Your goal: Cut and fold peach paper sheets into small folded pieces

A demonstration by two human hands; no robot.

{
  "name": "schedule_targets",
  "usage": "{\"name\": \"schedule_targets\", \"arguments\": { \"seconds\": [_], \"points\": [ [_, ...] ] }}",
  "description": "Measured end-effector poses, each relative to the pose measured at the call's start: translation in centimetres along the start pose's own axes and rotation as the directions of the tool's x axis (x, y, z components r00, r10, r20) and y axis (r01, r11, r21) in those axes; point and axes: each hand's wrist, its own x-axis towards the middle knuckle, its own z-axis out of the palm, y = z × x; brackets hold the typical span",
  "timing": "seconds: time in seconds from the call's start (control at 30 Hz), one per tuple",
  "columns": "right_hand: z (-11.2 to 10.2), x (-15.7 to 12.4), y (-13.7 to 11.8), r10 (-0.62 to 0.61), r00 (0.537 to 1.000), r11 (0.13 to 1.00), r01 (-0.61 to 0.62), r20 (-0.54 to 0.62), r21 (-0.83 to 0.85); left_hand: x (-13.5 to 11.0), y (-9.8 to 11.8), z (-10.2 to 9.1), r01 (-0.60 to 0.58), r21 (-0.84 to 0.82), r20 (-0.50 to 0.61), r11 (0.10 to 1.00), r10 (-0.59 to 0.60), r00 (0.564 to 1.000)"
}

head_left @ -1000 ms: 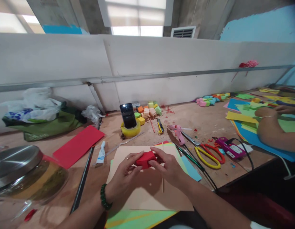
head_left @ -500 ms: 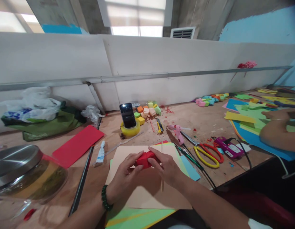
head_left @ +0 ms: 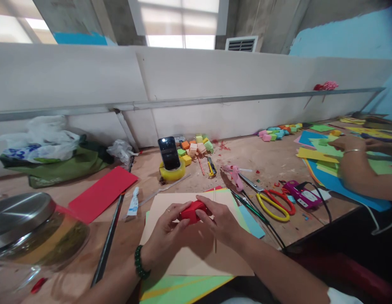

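Note:
Between my two hands is a small red folded paper box (head_left: pixel 192 212), held over a stack of coloured paper. My left hand (head_left: pixel 166 230) grips its left end with fingers on top and thumb below. On the other end, the fingers and thumb of my right hand (head_left: pixel 221 218) are closed the same way. Parts of the box are covered by my fingers. Beneath lies a peach sheet (head_left: pixel 196 257) on top of green and yellow sheets (head_left: pixel 179 291). A thin wooden stick (head_left: pixel 215 245) lies on the peach sheet, partly behind my right hand.
Scissors (head_left: pixel 273 207), a pink glue gun (head_left: pixel 236 177) and a purple power strip (head_left: pixel 305 196) lie to the right. Behind are a phone (head_left: pixel 169 153) on a tape roll (head_left: pixel 172 173) and paper cubes (head_left: pixel 196 147). A glass teapot (head_left: pixel 40 232) stands left. A co-worker's arm (head_left: pixel 360 173) is far right.
My hands stay on the red paper box, with only a slight shift of my fingers and of the box. The co-worker's hands have moved left over the coloured paper at the far right.

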Motion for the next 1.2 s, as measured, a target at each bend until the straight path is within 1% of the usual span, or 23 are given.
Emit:
{"name": "schedule_targets", "arguments": {
  "seconds": [0.13,0.23,0.33,0.4,0.47,0.57,0.73,0.87,1.07,1.2],
  "points": [
    [0.2,0.0,0.2,-0.015,1.0,0.999,0.015,-0.021,-0.038,-0.2,-0.3,0.1,0.005,0.057,-0.003,0.998,-0.005,1.0],
    [0.4,0.1,0.1,-0.007,1.0,0.999,0.007,-0.006,-0.048,-0.2,-0.4,0.1,-0.005,0.083,-0.014,0.997,0.006,1.0],
    [0.1,0.1,-0.3,0.027,0.999,0.999,-0.026,0.041,-0.038,-0.2,-0.2,0.1,-0.014,0.092,0.003,0.996,0.014,1.0],
    [-0.3,0.0,-0.6,0.03,0.995,0.999,-0.028,0.091,-0.019,-0.1,-0.1,0.1,-0.012,0.094,0.012,0.996,0.011,1.0],
    [-0.7,-0.1,-0.7,0.014,0.99,1.0,-0.015,0.139,0.01,-0.1,-0.1,0.1,-0.009,0.097,0.0,0.995,0.009,1.0],
    [-1.2,-0.1,-0.7,0.012,0.986,0.997,-0.024,0.169,0.07,-0.1,-0.2,0.1,-0.001,0.091,-0.021,0.996,0.003,1.0],
    [-1.2,0.2,-0.3,0.039,0.983,0.983,-0.07,0.181,0.168,-0.1,-0.2,-0.1,0.008,0.086,0.028,0.996,-0.01,1.0],
    [-1.0,0.3,-0.1,0.029,0.985,0.984,-0.058,0.168,0.166,-0.1,-0.2,-0.1,0.005,0.093,0.028,0.996,-0.007,1.0],
    [-0.6,0.1,0.2,0.0,0.99,0.996,-0.013,0.138,0.092,-0.3,-0.7,-0.1,0.028,0.1,-0.017,0.995,-0.027,0.999],
    [-0.3,0.0,0.0,0.036,0.991,0.994,-0.049,0.128,0.1,-0.4,-0.8,0.1,0.006,0.102,-0.048,0.995,-0.001,0.999]
  ]
}}
